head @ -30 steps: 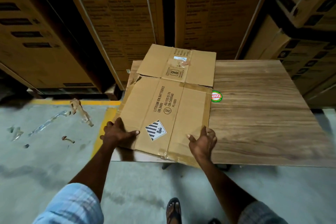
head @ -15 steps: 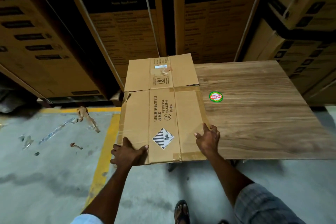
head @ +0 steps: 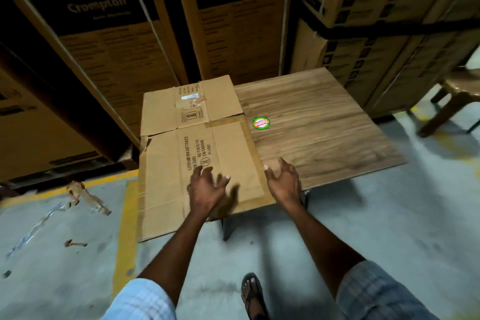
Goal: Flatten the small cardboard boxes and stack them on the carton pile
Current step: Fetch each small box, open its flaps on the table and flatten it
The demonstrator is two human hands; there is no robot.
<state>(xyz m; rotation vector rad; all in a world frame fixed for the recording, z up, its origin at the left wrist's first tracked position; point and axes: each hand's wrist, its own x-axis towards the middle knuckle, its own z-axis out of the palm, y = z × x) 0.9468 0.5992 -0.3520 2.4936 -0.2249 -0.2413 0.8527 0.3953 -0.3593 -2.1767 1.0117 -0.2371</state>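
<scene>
Centre of the frame, the flattened cardboard box (head: 197, 153) lies printed side up, lithium-battery lettering running along its middle panel, its top flaps spread toward the upper centre with a strip of clear tape catching the light. It rests on the left part of the wooden table (head: 324, 122) and overhangs the table's left and near edges, its lower left corner hanging out over the floor. Nothing is inside it; it is pressed flat, one sheet thick as far as can be seen. The left hand (head: 207, 187) is over the box's lower middle, fingers spread wide and blurred, gripping nothing; whether the palm touches the card cannot be told. The right hand (head: 283, 179) sits at the box's right edge where card meets tabletop, fingers loosely curled and open, nothing in its grasp. Just right of the box, a round green and red sticker (head: 261, 122) is stuck to the wood. Behind, filling the top of the frame, tall Crompton cartons (head: 109, 34) stand closed and strapped. Lower left, tape scraps (head: 85, 196) litter the concrete floor (head: 389, 228) beside a yellow line (head: 127, 215). Far right, a brown chair (head: 457, 96) edges in.
</scene>
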